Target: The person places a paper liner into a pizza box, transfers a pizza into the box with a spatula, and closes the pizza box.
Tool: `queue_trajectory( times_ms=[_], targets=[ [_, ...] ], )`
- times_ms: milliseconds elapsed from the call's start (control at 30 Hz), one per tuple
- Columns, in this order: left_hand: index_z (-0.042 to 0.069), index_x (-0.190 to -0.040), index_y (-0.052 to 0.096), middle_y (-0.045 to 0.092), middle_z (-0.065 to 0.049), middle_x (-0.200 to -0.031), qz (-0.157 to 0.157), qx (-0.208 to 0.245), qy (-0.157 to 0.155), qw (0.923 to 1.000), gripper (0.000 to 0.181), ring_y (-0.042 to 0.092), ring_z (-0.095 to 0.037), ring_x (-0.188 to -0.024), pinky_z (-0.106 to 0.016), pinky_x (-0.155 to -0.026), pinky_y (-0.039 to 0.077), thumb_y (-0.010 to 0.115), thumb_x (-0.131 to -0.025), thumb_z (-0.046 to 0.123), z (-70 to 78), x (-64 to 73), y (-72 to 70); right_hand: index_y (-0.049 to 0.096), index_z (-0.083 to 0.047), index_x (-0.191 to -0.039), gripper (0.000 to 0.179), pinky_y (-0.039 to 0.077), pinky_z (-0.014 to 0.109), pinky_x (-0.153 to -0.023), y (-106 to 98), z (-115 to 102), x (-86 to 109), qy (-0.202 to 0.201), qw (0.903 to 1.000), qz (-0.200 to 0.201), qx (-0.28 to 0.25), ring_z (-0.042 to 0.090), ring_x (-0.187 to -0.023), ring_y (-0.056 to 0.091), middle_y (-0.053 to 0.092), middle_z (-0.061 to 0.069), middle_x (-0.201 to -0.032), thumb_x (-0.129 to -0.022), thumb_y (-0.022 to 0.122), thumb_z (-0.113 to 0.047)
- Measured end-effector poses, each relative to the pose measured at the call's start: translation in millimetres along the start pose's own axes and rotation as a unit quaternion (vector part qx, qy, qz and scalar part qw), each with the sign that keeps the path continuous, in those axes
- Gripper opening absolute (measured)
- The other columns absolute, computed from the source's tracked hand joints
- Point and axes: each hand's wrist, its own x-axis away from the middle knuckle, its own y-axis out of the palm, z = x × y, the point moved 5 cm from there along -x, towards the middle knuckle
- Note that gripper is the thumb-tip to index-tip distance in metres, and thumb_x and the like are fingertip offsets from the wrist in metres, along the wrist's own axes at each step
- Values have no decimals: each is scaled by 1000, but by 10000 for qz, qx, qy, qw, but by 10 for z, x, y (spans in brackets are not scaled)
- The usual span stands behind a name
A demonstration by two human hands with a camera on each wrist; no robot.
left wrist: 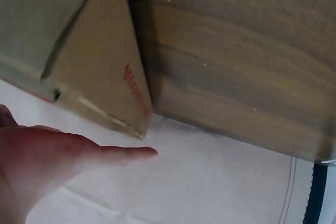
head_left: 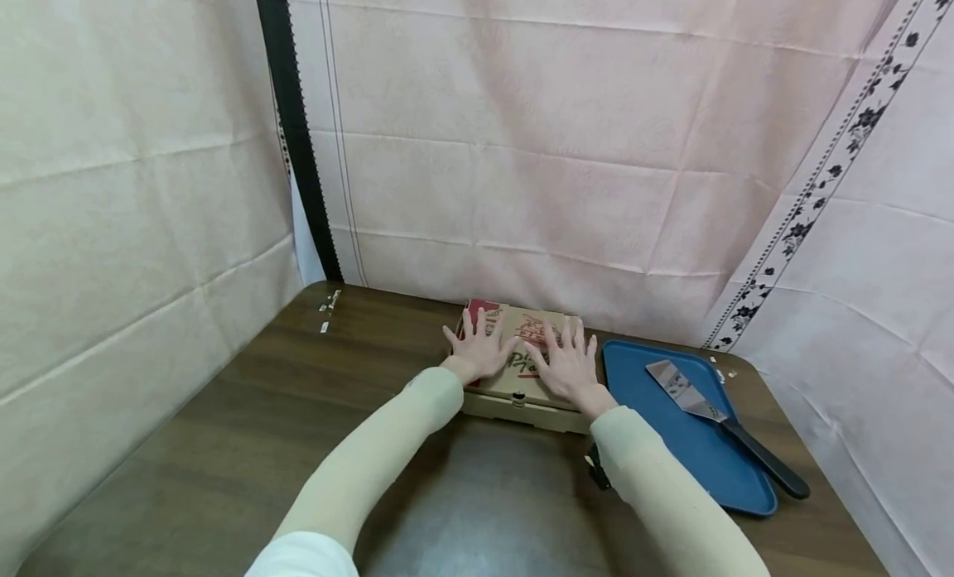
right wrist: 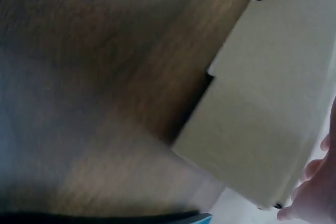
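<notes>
A closed cardboard pizza box [head_left: 517, 382] with red and dark print lies near the table's back edge. On the left part of its lid is my left hand [head_left: 480, 349], palm down with the fingers spread. My right hand [head_left: 568, 368] lies the same way over the lid's right part. In the left wrist view the thumb of the left hand [left wrist: 68, 153] stretches past the box's side wall [left wrist: 107, 66]. The right wrist view has the box's front wall [right wrist: 257, 114], with part of the right hand [right wrist: 320, 190] at the edge.
A blue tray [head_left: 656, 415] lies right of the box. Across it rests a spatula [head_left: 696, 403] with a metal blade and black handle, which overhangs the tray's right rim. White cloth [head_left: 559, 146] hangs behind the brown wooden table [head_left: 246, 453] and along its sides.
</notes>
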Motion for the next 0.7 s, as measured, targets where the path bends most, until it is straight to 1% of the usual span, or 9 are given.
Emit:
queue_trajectory(
  times_ms=[133, 233, 333, 433, 567, 700],
  targets=[
    [28, -156, 12, 4, -10, -164, -44, -40, 80, 10000, 67, -7, -39, -150, -73, -111, 3, 18, -99, 62, -32, 2, 43, 19, -17, -156, 74, 4, 69, -113, 65, 28, -1, 94, 10000, -19, -2, 45, -149, 0, 6, 24, -161, -98, 31, -62],
    [28, -156, 12, 3, -9, -165, -124, -211, 132, 9996, 67, -4, -38, -151, -72, -111, 3, 18, -99, 62, -64, 5, 116, 19, -17, -156, 76, 3, 69, -113, 138, 47, 12, 138, 9997, -203, -26, 47, -148, 0, 5, 25, -161, -97, 29, -64],
    [28, -156, 12, 2, -9, -165, -201, -383, 142, 9990, 67, -3, -36, -151, -71, -112, 2, 17, -99, 63, -87, 7, 196, 19, -16, -156, 78, 2, 68, -114, 196, 67, 47, 240, 9988, -405, -121, 45, -149, -2, 5, 24, -161, -96, 27, -67],
    [27, -156, 13, 3, -10, -165, -158, -450, 159, 9987, 68, -3, -36, -151, -70, -113, 2, 18, -99, 63, -83, 5, 237, 20, -16, -155, 80, 2, 66, -115, 230, 92, 62, 345, 9980, -512, -164, 42, -150, -1, 6, 22, -162, -96, 26, -68],
    [26, -156, 16, 6, -10, -164, 7, -505, 187, 9985, 67, 0, -36, -151, -70, -113, 4, 18, -99, 61, -64, 17, 235, 21, -15, -155, 82, 1, 65, -116, 249, 111, 53, 375, 9975, -595, -47, 40, -150, 0, 5, 22, -162, -95, 24, -70],
    [26, -156, 17, 7, -10, -164, 121, -552, 194, 9982, 66, 2, -37, -151, -70, -113, 6, 20, -100, 60, -55, 7, 233, 22, -15, -155, 82, 2, 64, -116, 222, 100, 57, 368, 9973, -641, 44, 40, -150, 1, 6, 23, -161, -94, 25, -70]
  ],
)
